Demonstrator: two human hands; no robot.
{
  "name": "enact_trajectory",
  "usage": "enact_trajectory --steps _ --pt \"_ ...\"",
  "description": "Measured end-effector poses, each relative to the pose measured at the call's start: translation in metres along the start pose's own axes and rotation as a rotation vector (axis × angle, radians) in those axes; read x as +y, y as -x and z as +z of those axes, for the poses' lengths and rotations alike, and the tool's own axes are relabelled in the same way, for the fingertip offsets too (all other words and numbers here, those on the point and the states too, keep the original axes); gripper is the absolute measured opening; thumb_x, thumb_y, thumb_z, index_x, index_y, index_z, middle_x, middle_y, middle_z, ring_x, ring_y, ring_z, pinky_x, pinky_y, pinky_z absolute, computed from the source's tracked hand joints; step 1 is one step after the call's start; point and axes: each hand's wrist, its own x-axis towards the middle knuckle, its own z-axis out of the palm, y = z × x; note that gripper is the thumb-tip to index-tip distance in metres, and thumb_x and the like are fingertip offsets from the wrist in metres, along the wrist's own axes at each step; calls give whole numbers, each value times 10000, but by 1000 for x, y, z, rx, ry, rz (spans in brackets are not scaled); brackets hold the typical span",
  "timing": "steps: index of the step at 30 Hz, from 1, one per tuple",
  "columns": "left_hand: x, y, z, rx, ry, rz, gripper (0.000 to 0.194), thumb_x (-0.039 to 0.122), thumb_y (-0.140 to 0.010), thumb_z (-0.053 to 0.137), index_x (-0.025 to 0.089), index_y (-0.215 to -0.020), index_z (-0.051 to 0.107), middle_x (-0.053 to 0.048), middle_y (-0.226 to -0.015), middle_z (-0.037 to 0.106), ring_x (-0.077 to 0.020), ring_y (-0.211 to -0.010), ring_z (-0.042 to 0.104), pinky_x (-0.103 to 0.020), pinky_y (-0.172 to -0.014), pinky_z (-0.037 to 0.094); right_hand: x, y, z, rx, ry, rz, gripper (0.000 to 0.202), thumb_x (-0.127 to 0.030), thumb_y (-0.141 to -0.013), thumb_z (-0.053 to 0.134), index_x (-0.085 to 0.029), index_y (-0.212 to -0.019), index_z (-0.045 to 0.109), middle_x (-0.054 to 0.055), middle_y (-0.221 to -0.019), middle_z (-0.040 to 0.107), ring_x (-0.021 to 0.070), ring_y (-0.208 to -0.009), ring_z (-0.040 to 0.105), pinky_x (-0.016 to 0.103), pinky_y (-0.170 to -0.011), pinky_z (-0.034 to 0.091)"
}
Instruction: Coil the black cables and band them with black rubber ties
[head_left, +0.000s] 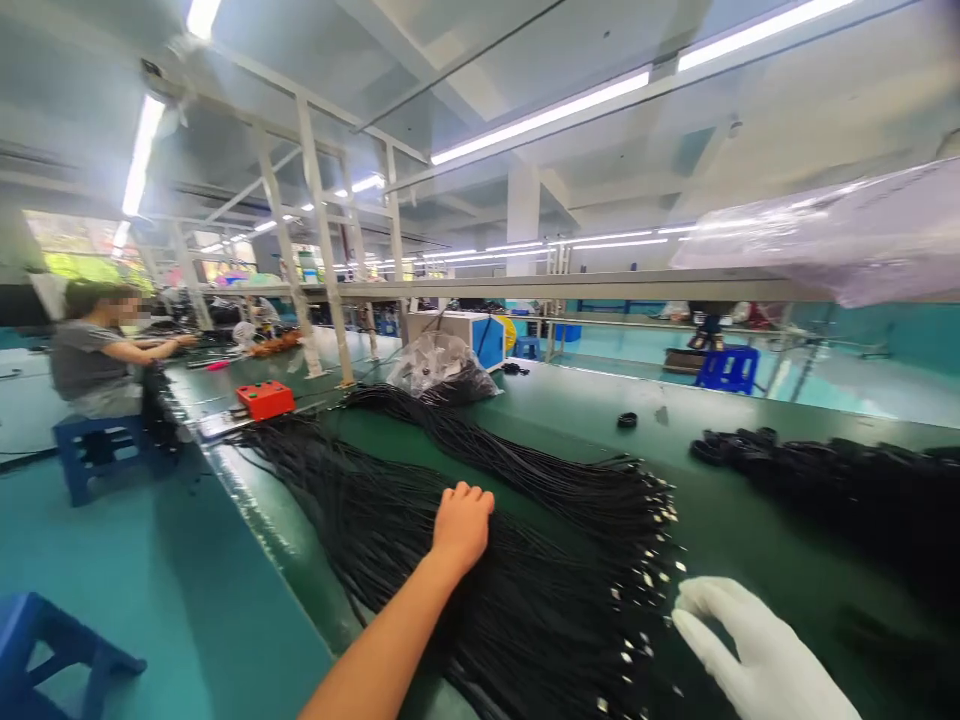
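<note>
Long black cables (525, 600) lie spread in a wide bundle across the green tabletop. Small shiny metal connectors (646, 578) tip their right ends. On top of the bundle rests my left hand (461, 525), bare, its fingers curled down over the cables. At the connector ends, my right hand (739, 635) wears a white glove and pinches with thumb and forefinger at one cable's tip. The gloved fingers partly hide that tip. A second bundle of black cables (480, 445) runs just behind the first.
Coiled black cables (825, 480) are heaped at the right, with one small coil (627, 420) apart. Behind stand a clear plastic bag (442, 360) and a red control box (265, 400). A shelf (585, 288) crosses above. Another person (97, 350) sits at the far left.
</note>
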Motion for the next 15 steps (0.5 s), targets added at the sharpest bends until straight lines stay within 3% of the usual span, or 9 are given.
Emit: enact_trajectory --steps 4,8,15 --pt "23 -8 -5 -15 74 125 226 288 -892 558 180 -1086 598 -74 -1147 611 -220 -978 604 -444 -844 495 12 24 -30 114 -12 100 280 -444 -818 423 -270 -695 604 41 -1007 670 254 -966 614 380 -812 513" --pt "43 -13 -23 78 157 118 216 281 -900 546 173 -1081 596 -69 -1111 624 -205 -932 619 -421 -813 512 21 52 -50 161 -57 138 275 -441 -820 416 -272 -719 608 36 -1045 662 257 -1000 599 396 -846 501" --pt "65 -14 -58 285 279 73 208 283 -892 558 156 -1050 604 -60 -1060 636 -215 -929 618 -445 -825 495 45 93 -80 50 -147 183 307 -531 -790 483 -277 -796 655 36 -1101 660 265 -1016 615 348 -812 554"
